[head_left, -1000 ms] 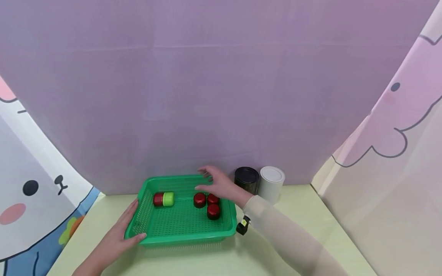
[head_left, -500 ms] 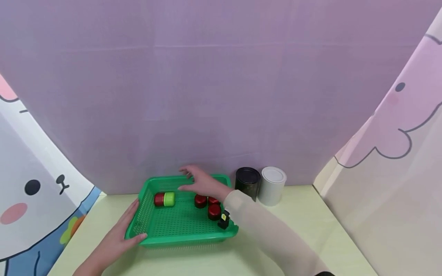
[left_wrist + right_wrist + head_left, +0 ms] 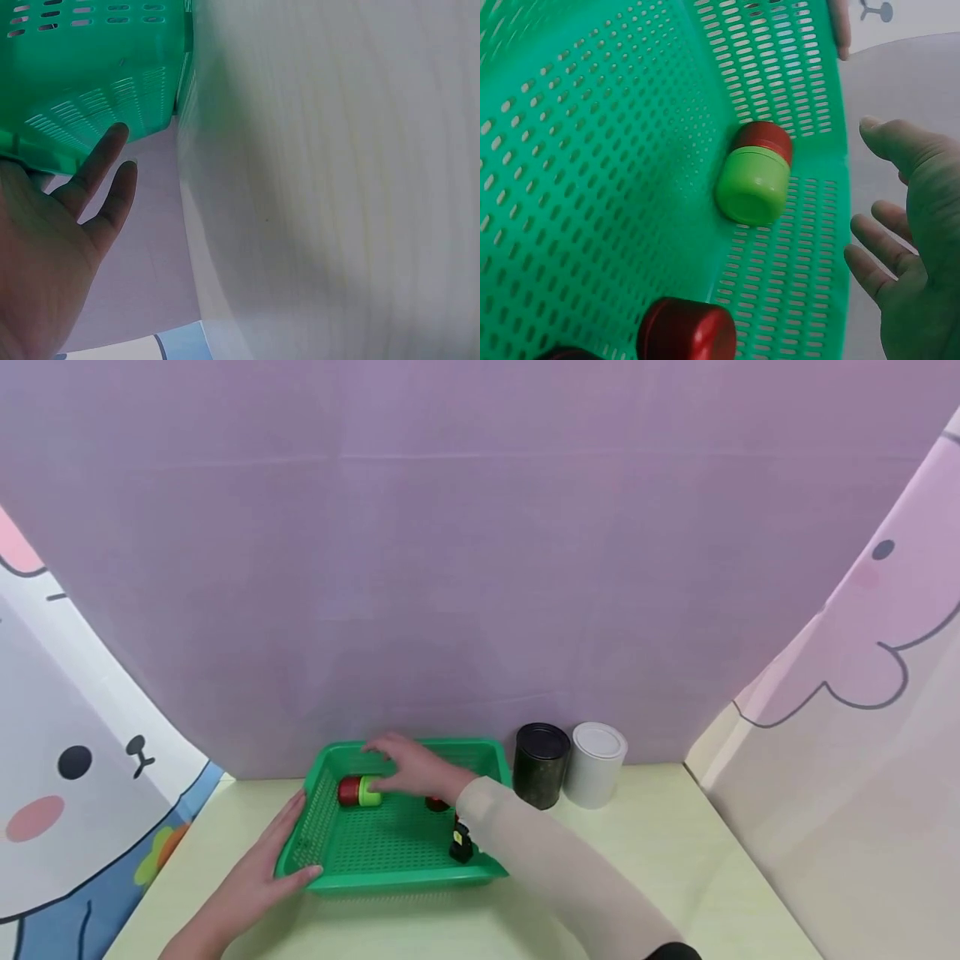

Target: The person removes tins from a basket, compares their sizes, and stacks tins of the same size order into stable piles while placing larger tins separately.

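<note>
A green perforated plastic basket (image 3: 397,881) stands on the table. My left hand (image 3: 251,881) rests at its left front corner, fingers straight along the side and thumb on the front rim. Inside the basket at the left, a small lime-green rounded cylinder (image 3: 754,186) lies end to end with a dark red one (image 3: 765,136). My right hand (image 3: 420,770) is over the basket, thumb and fingers spread and holding nothing; its thumb overlaps the lime-green cylinder in the head view. Another shiny red cylinder (image 3: 686,330) is partly covered by my right wrist in the head view.
A black can (image 3: 542,764) and a white can (image 3: 596,764) stand side by side just right of the basket. Behind them rises a purple cloth wall (image 3: 480,568). Pale table surface (image 3: 660,852) extends to the right.
My right hand has moved left and a little down, from above the red cylinders to the lime-green one. My left hand has stayed at the basket's corner.
</note>
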Demonstrator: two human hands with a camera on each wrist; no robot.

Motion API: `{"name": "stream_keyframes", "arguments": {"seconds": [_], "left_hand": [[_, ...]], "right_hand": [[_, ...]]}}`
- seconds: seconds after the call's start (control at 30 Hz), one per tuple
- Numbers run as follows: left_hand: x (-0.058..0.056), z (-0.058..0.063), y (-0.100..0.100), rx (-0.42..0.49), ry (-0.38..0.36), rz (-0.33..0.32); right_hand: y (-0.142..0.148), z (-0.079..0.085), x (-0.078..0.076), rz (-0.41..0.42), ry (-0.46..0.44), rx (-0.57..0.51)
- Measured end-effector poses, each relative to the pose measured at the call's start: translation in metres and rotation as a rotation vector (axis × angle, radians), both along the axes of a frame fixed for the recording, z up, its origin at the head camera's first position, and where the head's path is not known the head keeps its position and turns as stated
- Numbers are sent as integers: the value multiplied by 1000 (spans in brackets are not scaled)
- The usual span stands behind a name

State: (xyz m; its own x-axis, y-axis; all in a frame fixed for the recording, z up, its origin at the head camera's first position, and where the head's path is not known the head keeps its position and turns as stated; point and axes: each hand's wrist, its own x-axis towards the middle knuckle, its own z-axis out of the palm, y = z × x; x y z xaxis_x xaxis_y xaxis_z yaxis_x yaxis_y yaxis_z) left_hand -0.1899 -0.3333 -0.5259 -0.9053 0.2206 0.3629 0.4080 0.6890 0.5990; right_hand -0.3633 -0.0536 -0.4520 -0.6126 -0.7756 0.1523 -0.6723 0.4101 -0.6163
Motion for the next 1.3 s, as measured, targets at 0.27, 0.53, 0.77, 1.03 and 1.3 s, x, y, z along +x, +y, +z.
{"name": "stream_keyframes", "arguments": {"seconds": [0.27,0.53,0.77,1.03,1.3], "left_hand": [[-1,0,1,3,13,-7],[0,2,2,0,10,-1],[2,4,4,4,-9,8],[1,3,3,-6,-4,13],[2,4,3,-15,-30,27]], "right_hand": [[-10,-16,-3,2,44,127],[-18,-24,-5,-1,106,209],[-22,-35,-8,1,171,272],[-23,-42,-10,-3,183,299],[-21,-50,-11,-9,175,317]]}}
